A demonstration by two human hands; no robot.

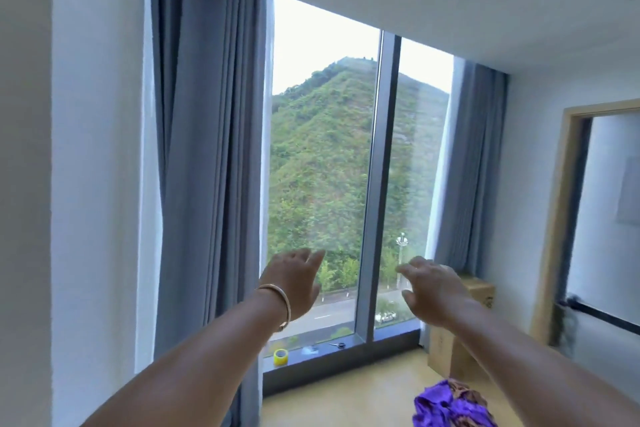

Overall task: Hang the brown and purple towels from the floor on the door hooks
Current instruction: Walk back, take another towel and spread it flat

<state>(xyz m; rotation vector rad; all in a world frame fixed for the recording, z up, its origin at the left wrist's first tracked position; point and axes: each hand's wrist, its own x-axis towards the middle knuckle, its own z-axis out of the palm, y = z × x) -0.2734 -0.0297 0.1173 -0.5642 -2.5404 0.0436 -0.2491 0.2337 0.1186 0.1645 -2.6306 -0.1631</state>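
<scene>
The purple towel [446,407] lies crumpled on the floor at the bottom right, with the brown towel [462,388] bunched against its top. Both arms are stretched forward at chest height in front of the window. My left hand [294,279], with a gold bangle on the wrist, is held out with fingers spread and nothing in it. My right hand [433,288] is likewise held out with fingers apart and empty, well above the towels. No door hooks are in view.
A tall window [322,166] with grey curtains [207,166] fills the wall ahead. On its sill sit a yellow tape roll [281,356] and scissors [337,345]. Cardboard boxes [450,354] stand right of the window. A wood-framed doorway [557,218] opens at the right.
</scene>
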